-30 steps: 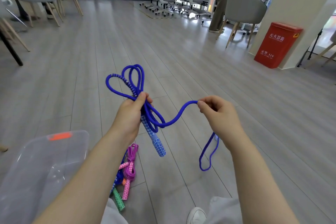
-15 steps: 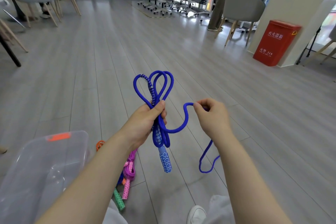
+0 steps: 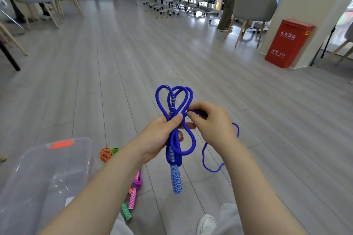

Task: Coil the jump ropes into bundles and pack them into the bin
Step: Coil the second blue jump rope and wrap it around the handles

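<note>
Currently left hand point(image 3: 162, 135) grips the blue rope point(image 3: 172, 118) at the middle of its coil, fingers curled round the bunched strands, thumb pressed on top. Loops fan out above the fist; more loops and 1 blue patterned handle point(image 3: 176, 181) hang below it. Right hand point(image 3: 208, 122) is right beside the left, fingertips pinching a strand at the bundle's waist. Loose tail of the rope drops from the right hand, curves behind the right wrist and hangs in a loop above the floor point(image 3: 114, 82).

Bin point(image 3: 44, 175) is clear plastic with an orange latch, lower left, on the floor beside the left forearm. Between bin and left arm, more ropes lie on the floor: an orange rope point(image 3: 105, 154) and green rope point(image 3: 115, 150) near the bin's far corner, a pink rope point(image 3: 137, 181) with pink and green patterned handles closer in, partly hidden by the forearm.

Red box point(image 3: 288, 43) stands against a pillar far right. White shoe point(image 3: 206, 224) at bottom edge.
</note>
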